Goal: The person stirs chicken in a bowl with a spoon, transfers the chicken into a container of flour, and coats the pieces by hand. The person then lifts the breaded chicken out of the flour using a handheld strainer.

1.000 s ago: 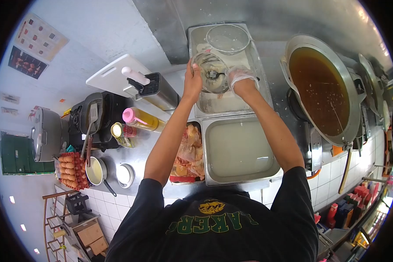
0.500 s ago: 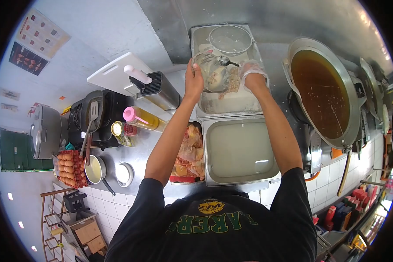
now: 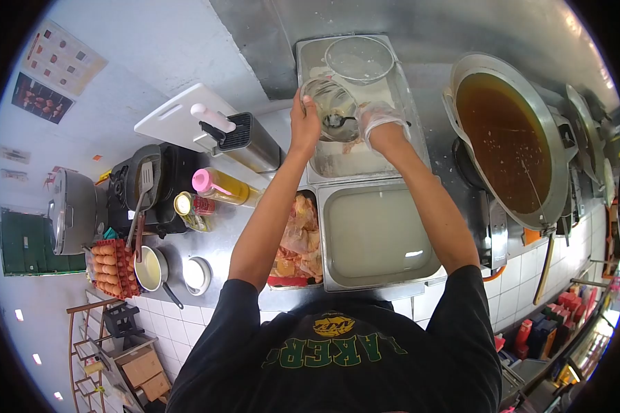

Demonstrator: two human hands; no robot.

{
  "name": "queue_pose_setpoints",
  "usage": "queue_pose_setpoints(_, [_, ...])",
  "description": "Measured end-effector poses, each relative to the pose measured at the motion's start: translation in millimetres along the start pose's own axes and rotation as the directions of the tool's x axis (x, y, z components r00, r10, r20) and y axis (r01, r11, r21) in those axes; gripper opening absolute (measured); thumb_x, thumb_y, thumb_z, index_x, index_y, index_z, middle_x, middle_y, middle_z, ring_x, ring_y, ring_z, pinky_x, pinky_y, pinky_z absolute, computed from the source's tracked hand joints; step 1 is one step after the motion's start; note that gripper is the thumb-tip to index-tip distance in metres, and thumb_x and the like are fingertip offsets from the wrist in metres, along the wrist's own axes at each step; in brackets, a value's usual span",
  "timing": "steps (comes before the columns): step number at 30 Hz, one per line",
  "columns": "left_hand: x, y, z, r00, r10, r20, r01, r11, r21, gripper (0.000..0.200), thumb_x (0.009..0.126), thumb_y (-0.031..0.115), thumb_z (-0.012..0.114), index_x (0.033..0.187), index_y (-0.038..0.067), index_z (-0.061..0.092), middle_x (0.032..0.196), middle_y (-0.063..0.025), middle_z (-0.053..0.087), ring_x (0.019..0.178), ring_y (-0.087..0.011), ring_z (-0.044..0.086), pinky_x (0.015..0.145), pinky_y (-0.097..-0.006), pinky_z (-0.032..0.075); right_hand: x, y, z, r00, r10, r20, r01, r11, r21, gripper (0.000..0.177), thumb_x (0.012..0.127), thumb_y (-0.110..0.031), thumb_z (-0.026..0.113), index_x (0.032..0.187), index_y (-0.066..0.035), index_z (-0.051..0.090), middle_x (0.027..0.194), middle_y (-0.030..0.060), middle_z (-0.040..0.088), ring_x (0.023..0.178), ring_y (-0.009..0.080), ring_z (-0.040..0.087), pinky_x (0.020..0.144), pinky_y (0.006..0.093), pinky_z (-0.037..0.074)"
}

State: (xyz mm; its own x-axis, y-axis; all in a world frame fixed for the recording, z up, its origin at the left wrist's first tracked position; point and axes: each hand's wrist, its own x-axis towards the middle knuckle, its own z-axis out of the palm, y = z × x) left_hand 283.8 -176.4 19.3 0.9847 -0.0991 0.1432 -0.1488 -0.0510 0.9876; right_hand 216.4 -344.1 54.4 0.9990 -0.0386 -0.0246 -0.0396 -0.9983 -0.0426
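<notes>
My left hand [image 3: 307, 124] is wrapped round the rim of a clear glass bowl [image 3: 318, 89], tilted over a metal tray of white flour [image 3: 331, 168]. Inside the bowl is a spoon [image 3: 335, 121] with a dark handle, among pale, wet residue. A clear plastic glove covers my right hand [image 3: 382, 124], which is at the bowl's right side with its fingers closed at the spoon's handle. The glove hides part of the grip. A round wire sieve [image 3: 359, 60] rests at the far end of the flour tray.
Nearer me are a pan of cloudy liquid [image 3: 382, 237] and a tray of raw chicken [image 3: 297, 241]. A large wok of brown oil [image 3: 506, 138] stands at the right. On the left are a knife holder [image 3: 258, 148], an oil bottle [image 3: 220, 186], a saucepan [image 3: 150, 268] and eggs [image 3: 110, 268].
My right hand has moved left from beside the bowl to the spoon's handle. The spoon now sits lower in the bowl, and the bowl is tipped differently.
</notes>
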Motion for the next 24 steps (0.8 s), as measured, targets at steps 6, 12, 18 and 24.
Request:
queue_pose_setpoints(6, [-0.2, -1.5, -1.0, 0.999, -0.028, 0.025, 0.029, 0.999, -0.046, 0.046, 0.103, 0.03, 0.035, 0.14, 0.003, 0.039, 0.132, -0.0213, 0.051, 0.123, -0.0324, 0.048, 0.104, -0.0374, 0.035, 14.5, 4.3, 3.8, 0.985, 0.063, -0.158, -0.06, 0.998, 0.028, 0.021, 0.082, -0.01, 0.056, 0.094, 0.0, 0.07, 0.099, 0.024, 0.068, 0.091, 0.0373, 0.067, 0.081, 0.0474, 0.052])
queue_pose_setpoints(12, [-3.8, 8.1, -4.2, 0.996, -0.086, 0.04, 0.088, 0.994, -0.066, 0.046, 0.103, 0.03, 0.036, 0.141, 0.003, 0.038, 0.13, -0.0199, 0.053, 0.12, -0.03, 0.05, 0.102, -0.0363, 0.037, 21.2, 6.3, -10.2, 0.999, 0.008, -0.049, -0.004, 0.998, 0.07, 0.024, 0.081, -0.012, 0.055, 0.094, 0.0, 0.071, 0.098, 0.0238, 0.068, 0.094, 0.0389, 0.066, 0.081, 0.0456, 0.052])
queue_pose_setpoints(18, [2.6, -3.6, -3.1, 1.0, 0.009, 0.028, -0.007, 0.997, -0.082, 0.046, 0.104, 0.03, 0.034, 0.141, 0.003, 0.038, 0.128, -0.0195, 0.055, 0.117, -0.0297, 0.052, 0.1, -0.0369, 0.038, 22.0, 8.5, 1.6, 0.995, 0.002, -0.099, -0.001, 1.0, 0.011, 0.023, 0.081, -0.011, 0.055, 0.092, 0.002, 0.07, 0.095, 0.0254, 0.067, 0.089, 0.039, 0.067, 0.079, 0.0456, 0.053])
queue_pose_setpoints(24, [2.2, 2.3, -2.5, 0.999, -0.004, 0.043, 0.008, 0.997, -0.081, 0.046, 0.104, 0.031, 0.034, 0.141, 0.003, 0.038, 0.129, -0.0189, 0.053, 0.117, -0.0294, 0.052, 0.1, -0.0366, 0.038, 19.6, 9.1, -3.3, 0.97, 0.115, -0.213, -0.113, 0.993, 0.019, 0.022, 0.083, -0.011, 0.054, 0.091, 0.002, 0.071, 0.097, 0.0246, 0.068, 0.09, 0.0377, 0.067, 0.08, 0.0449, 0.053])
